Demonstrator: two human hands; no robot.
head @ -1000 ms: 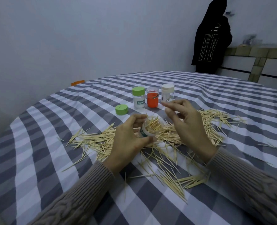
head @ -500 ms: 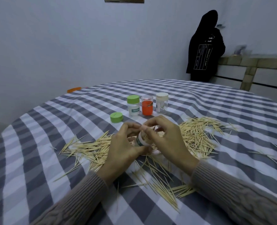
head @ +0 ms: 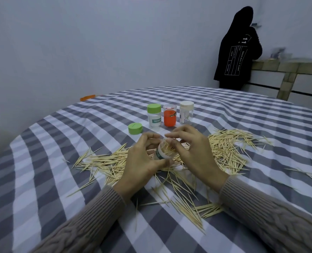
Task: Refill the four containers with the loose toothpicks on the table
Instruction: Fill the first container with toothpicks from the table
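The left hand [head: 142, 161] is curled round a small clear container [head: 163, 152], thumb under it and fingers over the far side, holding it tilted with its open mouth toward the right of the frame; the right hand [head: 197, 154] pinches at that mouth with thumb and forefinger, seemingly pressing toothpicks in, though what lies between the fingertips is too small to tell. This container sits just above the centre of the frame, over the loose toothpicks [head: 224, 148] that spread across the checked tablecloth [head: 42, 170] from centre left to lower right. Above the hands stand three closed containers: green-capped [head: 154, 115], orange [head: 169, 115] and white-capped [head: 186, 112], with a loose green lid [head: 135, 128] to their left. The toothpicks look light, stiff, sharp-tipped and easily snapped, so they are probably best gathered aligned in small bundles and pinched at mid-length; the plastic container looks light and smooth, best held round its body
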